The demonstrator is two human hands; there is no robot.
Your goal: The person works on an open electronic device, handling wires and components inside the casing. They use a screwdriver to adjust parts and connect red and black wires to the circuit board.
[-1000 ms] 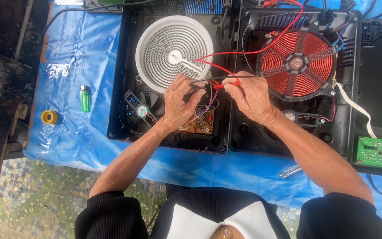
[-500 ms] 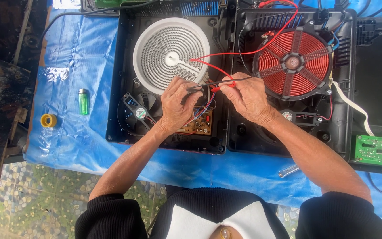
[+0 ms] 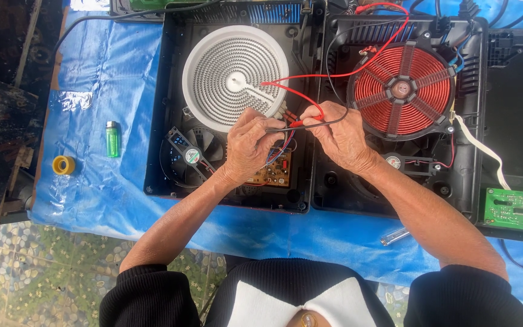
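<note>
My left hand grips a black test probe that lies across both hands, above a small brown circuit board. My right hand pinches a red test probe whose red lead runs up and right. Both hands hover over the opened black stove casing, just below its white ribbed heating disc. The probe tips are hidden by my fingers.
A second opened casing holds a red copper coil. A black fan sits left of my left hand. On the blue sheet lie a green lighter and a yellow tape roll. A green circuit board lies at right.
Both hands stay together over the small circuit board. The whole view has drifted slightly, and my fingers have shifted a little on the probes.
</note>
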